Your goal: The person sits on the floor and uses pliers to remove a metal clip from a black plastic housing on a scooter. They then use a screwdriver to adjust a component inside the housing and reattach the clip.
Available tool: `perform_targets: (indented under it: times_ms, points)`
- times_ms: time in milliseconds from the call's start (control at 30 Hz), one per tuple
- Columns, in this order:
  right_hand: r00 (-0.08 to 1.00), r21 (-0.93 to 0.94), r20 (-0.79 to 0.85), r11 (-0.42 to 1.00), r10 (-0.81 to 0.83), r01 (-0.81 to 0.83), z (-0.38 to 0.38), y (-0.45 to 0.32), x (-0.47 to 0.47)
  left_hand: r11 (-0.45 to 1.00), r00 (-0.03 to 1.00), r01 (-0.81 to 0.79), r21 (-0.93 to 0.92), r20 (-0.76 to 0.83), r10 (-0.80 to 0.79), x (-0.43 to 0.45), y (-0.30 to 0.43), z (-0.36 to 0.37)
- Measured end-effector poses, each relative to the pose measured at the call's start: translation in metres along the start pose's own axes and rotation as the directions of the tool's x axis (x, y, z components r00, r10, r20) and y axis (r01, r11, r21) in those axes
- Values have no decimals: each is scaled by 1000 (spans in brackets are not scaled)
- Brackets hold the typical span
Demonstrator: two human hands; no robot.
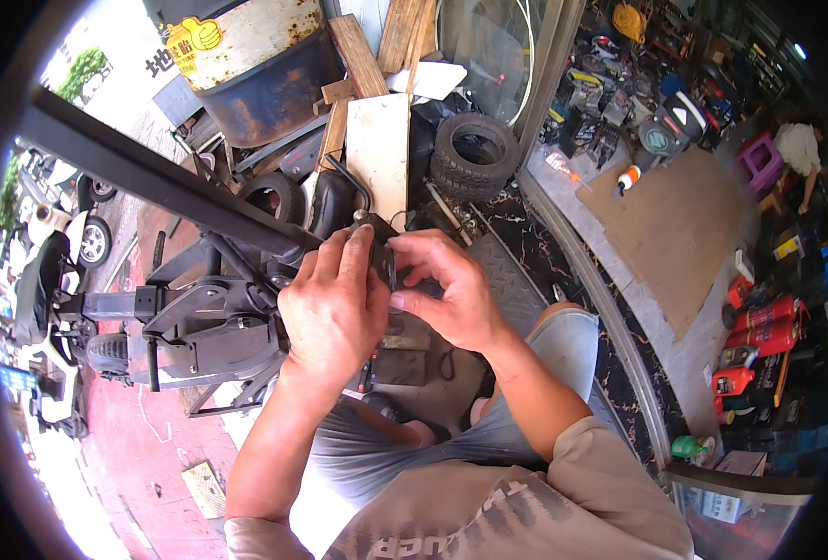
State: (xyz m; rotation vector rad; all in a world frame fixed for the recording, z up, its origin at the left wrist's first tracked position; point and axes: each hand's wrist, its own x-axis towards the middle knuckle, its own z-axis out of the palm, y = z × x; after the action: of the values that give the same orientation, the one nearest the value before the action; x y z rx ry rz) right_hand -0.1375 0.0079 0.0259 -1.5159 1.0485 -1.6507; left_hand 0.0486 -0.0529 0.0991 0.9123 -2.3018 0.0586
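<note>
My left hand [333, 294] lies over a small black housing [384, 266] in front of me, its fingers draped across the top. From the other side my right hand [449, 287] curves toward the housing, thumb and fingers apart with their tips at its edge. Whether those tips grip it cannot be made out. Just left of my hands is the frame of a black scooter [211, 332], with a long black tube [169, 175] slanting away to the upper left. A black bent metal bar [351, 178] rises beyond the housing.
Stacked tyres [475, 150], wooden boards [377, 150] and a rusty blue-and-white drum [267, 84] stand ahead. A metal door track [596, 308] curves along my right. Past it lie cardboard [673, 224], red fire extinguishers [764, 325] and a purple stool [760, 164] beside another person [799, 150].
</note>
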Motion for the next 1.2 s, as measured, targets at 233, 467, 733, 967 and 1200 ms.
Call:
perform_targets:
  times_ms: [233, 467, 733, 967, 1200]
  points:
    - [993, -15, 25, 993, -117, 117, -2, 9, 12, 999, 999, 19, -28, 48, -18, 10, 10, -14]
    - [990, -2, -60, 992, -129, 129, 12, 14, 14, 997, 988, 56, -47, 148, -49, 17, 13, -26]
    - [973, -162, -86, 967, -214, 199, 14, 12, 11, 999, 977, -29, -12, 210, 31, 20, 6, -34]
    - [965, -158, -127, 965, -229, 208, 20, 16, 10, 996, 968, -92, 6, 234, 88, 21, 3, -36]
    - [963, -174, -155, 965, -222, 195, 27, 15, 12, 994, 946, -49, -100, 315, 78, 25, 2, -51]
